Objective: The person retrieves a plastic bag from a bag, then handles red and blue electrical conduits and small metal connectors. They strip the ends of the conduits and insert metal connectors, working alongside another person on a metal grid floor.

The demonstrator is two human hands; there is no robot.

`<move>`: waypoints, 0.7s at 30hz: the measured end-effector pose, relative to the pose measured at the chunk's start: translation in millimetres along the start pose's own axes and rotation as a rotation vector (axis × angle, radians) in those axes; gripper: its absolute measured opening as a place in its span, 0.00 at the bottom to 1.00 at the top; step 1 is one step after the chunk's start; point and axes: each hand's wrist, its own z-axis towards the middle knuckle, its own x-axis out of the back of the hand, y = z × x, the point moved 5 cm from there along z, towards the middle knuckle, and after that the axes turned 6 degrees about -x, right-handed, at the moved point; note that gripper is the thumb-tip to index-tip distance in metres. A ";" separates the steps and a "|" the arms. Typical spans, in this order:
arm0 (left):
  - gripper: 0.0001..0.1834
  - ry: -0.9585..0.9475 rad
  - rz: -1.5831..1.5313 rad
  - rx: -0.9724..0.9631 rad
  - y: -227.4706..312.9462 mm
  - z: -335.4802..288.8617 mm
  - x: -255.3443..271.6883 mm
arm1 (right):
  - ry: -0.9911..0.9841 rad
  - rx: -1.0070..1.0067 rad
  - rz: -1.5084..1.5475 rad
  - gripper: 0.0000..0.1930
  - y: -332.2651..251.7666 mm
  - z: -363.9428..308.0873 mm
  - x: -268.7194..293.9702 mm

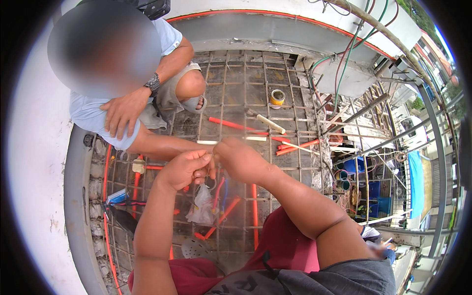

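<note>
Left hand (184, 169) and right hand (239, 160) meet fingertip to fingertip, pinched narrow on a small item too small to identify; a clear plastic bag (201, 206) hangs below them. Orange pipes (231, 124) lie loose over the rebar mesh (246, 78), so laying looks unfinished. Yellow tape roll (278, 97) sits apart; blue-white packet (117, 196) at left.
</note>
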 end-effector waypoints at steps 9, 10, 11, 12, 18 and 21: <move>0.11 0.086 0.004 -0.125 -3.7 -2.0 -8.7 | -0.265 -0.692 1.015 0.05 24.5 -5.3 -16.6; 0.11 0.117 0.075 -0.147 1.2 -2.6 -8.8 | -0.273 -0.738 1.162 0.05 24.4 -6.1 -17.8; 0.10 0.147 0.145 -0.169 5.6 -3.3 -9.4 | -0.265 -0.800 1.295 0.05 25.2 -6.9 -19.1; 0.11 0.168 0.241 -0.171 8.3 -4.1 -10.6 | -0.290 -0.778 1.342 0.05 23.9 -5.9 -19.4; 0.14 0.146 0.645 -0.274 16.1 -5.8 -17.8 | -0.304 -0.761 1.107 0.07 29.1 -6.3 -20.9; 0.13 0.129 0.621 -0.194 13.1 -7.0 -14.4 | -0.240 -0.651 0.966 0.08 29.2 -5.4 -15.0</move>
